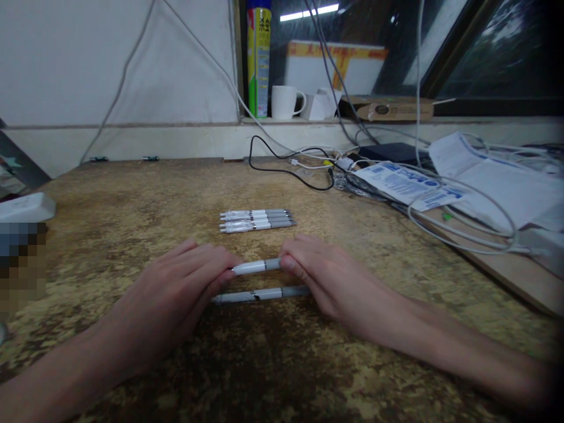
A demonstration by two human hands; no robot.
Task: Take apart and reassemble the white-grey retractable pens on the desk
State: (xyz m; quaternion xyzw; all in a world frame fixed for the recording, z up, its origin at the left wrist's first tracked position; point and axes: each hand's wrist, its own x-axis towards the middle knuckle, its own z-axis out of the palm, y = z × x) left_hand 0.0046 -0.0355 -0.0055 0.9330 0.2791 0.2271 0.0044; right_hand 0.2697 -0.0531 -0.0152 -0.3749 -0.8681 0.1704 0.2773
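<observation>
1 head-worn view, facing forward and down across table (132, 194) toward back wall (66, 59); left hand (176, 288), right hand (330, 279) close below; corners dim, possibly lens-warped.

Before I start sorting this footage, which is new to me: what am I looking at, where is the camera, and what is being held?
No machine here: a person works with two bare hands, filmed by a camera on their head, looking down. The left hand and right hand each grip one end of a white pen close to the mottled table. A second pen lies just nearer the person; three more pens lie side by side beyond. Cables and papers lie at the right; a mug stands on the ledge behind.
</observation>
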